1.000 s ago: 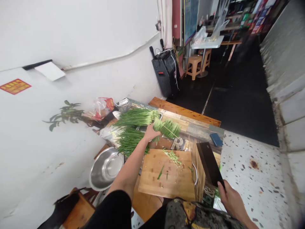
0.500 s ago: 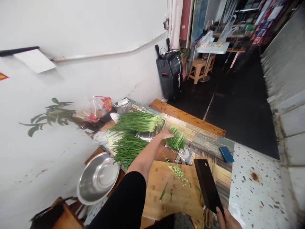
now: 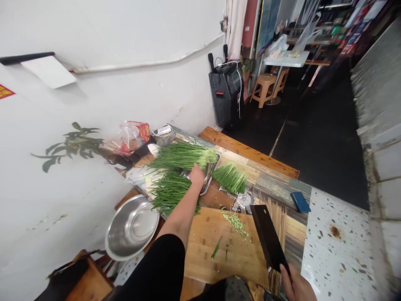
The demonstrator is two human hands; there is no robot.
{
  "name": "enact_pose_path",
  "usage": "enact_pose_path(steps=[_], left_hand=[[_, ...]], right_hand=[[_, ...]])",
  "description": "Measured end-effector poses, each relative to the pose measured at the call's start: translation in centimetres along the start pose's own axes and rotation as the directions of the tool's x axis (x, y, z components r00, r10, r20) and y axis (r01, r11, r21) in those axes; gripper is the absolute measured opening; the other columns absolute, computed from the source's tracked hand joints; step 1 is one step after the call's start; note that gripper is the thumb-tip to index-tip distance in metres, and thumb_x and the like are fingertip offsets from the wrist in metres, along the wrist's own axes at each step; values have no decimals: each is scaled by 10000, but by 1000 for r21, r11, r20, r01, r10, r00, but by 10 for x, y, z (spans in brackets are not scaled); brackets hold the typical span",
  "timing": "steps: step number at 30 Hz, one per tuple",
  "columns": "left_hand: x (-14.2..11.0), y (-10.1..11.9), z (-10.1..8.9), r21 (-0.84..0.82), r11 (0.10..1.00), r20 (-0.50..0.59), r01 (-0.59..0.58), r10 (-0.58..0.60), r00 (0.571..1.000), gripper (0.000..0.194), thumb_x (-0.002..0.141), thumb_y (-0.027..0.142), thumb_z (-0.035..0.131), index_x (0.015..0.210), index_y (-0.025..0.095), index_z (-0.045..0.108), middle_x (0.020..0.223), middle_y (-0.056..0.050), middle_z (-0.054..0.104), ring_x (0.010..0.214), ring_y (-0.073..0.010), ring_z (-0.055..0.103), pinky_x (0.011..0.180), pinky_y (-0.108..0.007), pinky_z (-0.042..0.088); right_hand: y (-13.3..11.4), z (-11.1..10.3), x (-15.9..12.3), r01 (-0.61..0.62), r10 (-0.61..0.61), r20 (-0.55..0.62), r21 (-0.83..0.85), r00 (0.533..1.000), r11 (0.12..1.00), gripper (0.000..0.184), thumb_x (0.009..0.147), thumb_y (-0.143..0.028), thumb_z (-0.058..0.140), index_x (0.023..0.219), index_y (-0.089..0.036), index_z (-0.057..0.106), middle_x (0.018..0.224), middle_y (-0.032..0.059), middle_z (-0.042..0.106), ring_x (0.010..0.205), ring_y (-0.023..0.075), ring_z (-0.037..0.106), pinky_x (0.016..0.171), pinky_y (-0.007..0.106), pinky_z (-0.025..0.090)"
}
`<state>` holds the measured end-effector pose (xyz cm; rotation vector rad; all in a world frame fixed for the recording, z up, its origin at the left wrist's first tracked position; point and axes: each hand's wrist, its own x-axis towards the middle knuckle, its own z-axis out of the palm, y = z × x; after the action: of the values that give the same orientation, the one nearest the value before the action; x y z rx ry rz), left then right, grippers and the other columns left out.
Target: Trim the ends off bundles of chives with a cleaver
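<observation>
My left hand [image 3: 196,175] reaches over the metal tray [image 3: 205,190], at the lower edge of a long bunch of green chives [image 3: 184,156]. Its fingers look partly spread, with nothing plainly gripped. Another bunch of chives [image 3: 172,192] lies just below and left of this hand. A shorter cut bundle of chives [image 3: 231,177] rests right of the tray. In my right hand [image 3: 296,282] is the handle of a dark cleaver [image 3: 269,236], its blade over the right edge of the wooden cutting board [image 3: 200,246]. Chopped chive pieces [image 3: 235,223] are scattered on the board.
A steel basin [image 3: 114,236] stands left of the board. Thin wooden skewers [image 3: 278,213] lie under and beside the cleaver. Farther right is a blue box [image 3: 300,202]. A bench [image 3: 250,152] runs behind the table, and a black speaker [image 3: 225,98] stands by the wall.
My left hand has moved left, off the cut chive bundle and over to the chives in the tray. The cleaver stays in my right hand, nearly in place. The view has shifted slightly.
</observation>
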<state>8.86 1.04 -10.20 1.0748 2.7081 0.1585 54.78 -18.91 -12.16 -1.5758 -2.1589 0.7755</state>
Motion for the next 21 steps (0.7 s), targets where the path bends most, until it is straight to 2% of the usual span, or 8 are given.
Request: enact_pose_path(steps=[2, 4, 8, 11, 15, 18, 21], left_hand=[[4, -1, 0, -5, 1000, -10, -10, 10, 1000, 495, 835, 189, 470, 1310, 117, 355, 896, -156, 671, 883, -234, 650, 754, -309, 450], [5, -3, -2, -15, 999, -33, -31, 31, 999, 504, 821, 168, 460, 1311, 131, 347, 852, -142, 680, 840, -239, 659, 727, -310, 451], [2, -10, -9, -44, 997, -104, -65, 60, 993, 519, 817, 242, 464, 1304, 127, 329, 853, -140, 679, 845, -256, 658, 722, -319, 457], [0, -12, -16, -181, 978, -217, -103, 62, 974, 559, 806, 227, 459, 1328, 129, 282, 822, -104, 680, 808, -235, 659, 702, -303, 462], [8, -7, -32, -428, 864, -442, -266, 56, 895, 568, 780, 173, 454, 1325, 105, 309, 736, -57, 663, 703, -197, 644, 687, -283, 466], [17, 3, -53, -498, 771, -588, -398, 38, 808, 475, 815, 170, 400, 1281, 79, 402, 722, -58, 652, 660, -171, 619, 703, -287, 468], [24, 11, -83, -517, 719, -677, -464, -13, 736, 414, 830, 152, 396, 1222, 38, 467, 711, -54, 635, 624, -138, 580, 709, -276, 463]], right_hand=[[1, 1, -1, 14, -14, -19, -3, 1000, 1000, 410, 907, -503, 321, 852, -198, 589, 639, 65, 683, 567, 203, 666, 506, 256, 488], [3, 1, -3, 13, -13, -21, 0, 1000, 1000, 401, 909, -492, 324, 883, -193, 591, 680, 72, 697, 590, 203, 673, 523, 256, 494], [4, -2, -7, -17, 17, 16, -12, 1000, 1000, 402, 915, -480, 313, 898, -190, 591, 685, 70, 699, 600, 203, 676, 498, 253, 482], [4, -5, -6, -22, 22, 7, -22, 1000, 1000, 425, 905, -513, 313, 880, -196, 595, 616, 58, 680, 539, 207, 660, 476, 259, 474], [0, -9, -3, -6, 6, 2, 11, 1000, 1000, 441, 903, -529, 297, 860, -205, 591, 630, 63, 686, 555, 207, 666, 486, 258, 482], [-3, -12, -2, 4, -4, 1, 19, 1000, 1000, 443, 897, -540, 302, 840, -212, 593, 605, 57, 678, 535, 203, 659, 477, 255, 478], [-3, -14, -1, 26, -26, -2, 28, 1000, 999, 427, 895, -535, 311, 822, -221, 592, 591, 46, 668, 528, 197, 654, 495, 254, 484]])
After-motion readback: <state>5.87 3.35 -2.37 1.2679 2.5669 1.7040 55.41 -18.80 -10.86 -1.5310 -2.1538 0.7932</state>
